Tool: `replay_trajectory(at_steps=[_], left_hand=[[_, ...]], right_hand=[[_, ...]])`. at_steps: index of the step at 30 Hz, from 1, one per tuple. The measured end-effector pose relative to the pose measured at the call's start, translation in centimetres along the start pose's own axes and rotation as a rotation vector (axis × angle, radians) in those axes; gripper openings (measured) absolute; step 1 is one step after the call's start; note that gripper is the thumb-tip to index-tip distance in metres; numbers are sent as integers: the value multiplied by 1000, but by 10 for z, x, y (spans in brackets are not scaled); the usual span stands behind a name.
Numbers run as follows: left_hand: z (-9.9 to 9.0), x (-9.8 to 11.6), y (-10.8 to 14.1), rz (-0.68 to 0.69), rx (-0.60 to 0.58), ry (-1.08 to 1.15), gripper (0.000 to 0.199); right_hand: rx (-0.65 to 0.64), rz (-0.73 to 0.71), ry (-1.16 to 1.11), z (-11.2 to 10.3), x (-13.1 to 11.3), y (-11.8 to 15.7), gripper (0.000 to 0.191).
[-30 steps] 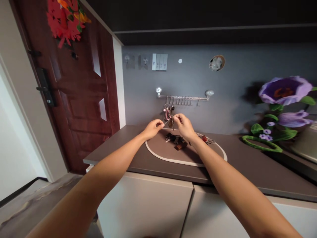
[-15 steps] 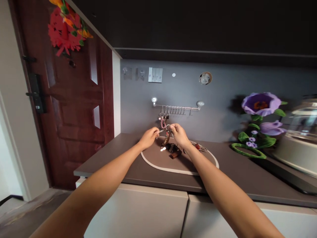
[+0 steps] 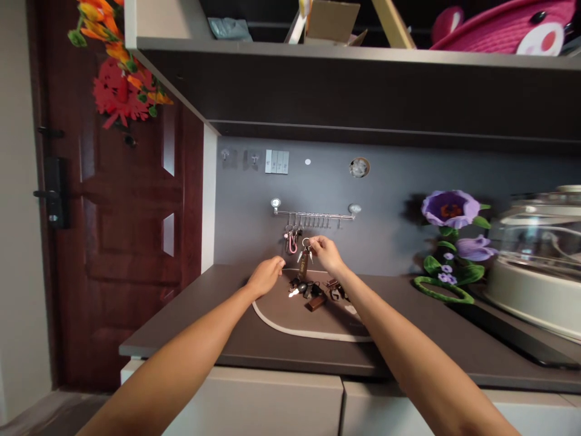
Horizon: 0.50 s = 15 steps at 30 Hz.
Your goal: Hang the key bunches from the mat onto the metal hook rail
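Between the fingertips of my right hand (image 3: 325, 253) is the ring of a bunch of keys (image 3: 302, 264), which hangs down with a brown strap and silver keys. My left hand (image 3: 267, 276) is to the left of that bunch, its fingers closed; whether they hold anything is hidden. Behind the hands, a metal hook rail (image 3: 315, 215) is fixed to the grey wall, with other keys and a pink loop (image 3: 293, 243) hanging at its left end. Below, a brown mat (image 3: 290, 317) carries several dark keys and fobs (image 3: 316, 302).
Purple knitted flowers (image 3: 451, 209) stand at the right, beside a clear-topped cream appliance (image 3: 531, 297) and a flat black object (image 3: 512, 333). Overhead runs a shelf (image 3: 295, 49) with a box and a pink item. A dark red door (image 3: 131, 254) is at the left.
My left hand has moved away from the key bunch, down and left. My right hand still holds the ring. The view has tilted up, showing the shelf contents.
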State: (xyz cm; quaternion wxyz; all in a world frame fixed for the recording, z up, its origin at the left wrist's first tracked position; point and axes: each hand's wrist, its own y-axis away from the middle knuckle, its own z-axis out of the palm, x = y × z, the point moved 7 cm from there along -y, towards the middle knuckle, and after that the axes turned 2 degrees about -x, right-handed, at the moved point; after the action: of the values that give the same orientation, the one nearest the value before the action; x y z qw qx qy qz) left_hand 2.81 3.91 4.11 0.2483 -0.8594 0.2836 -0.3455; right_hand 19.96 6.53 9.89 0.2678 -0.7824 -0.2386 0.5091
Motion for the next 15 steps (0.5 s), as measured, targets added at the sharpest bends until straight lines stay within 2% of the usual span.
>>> replay_trajectory(at_steps=[7, 15], left_hand=[[3, -2, 0, 7, -21, -33, 35], [4, -3, 0, 16, -35, -55, 33]], right_hand=[[69, 27, 48, -17, -2, -36, 30], [170, 146, 145, -17, 13, -63, 23]])
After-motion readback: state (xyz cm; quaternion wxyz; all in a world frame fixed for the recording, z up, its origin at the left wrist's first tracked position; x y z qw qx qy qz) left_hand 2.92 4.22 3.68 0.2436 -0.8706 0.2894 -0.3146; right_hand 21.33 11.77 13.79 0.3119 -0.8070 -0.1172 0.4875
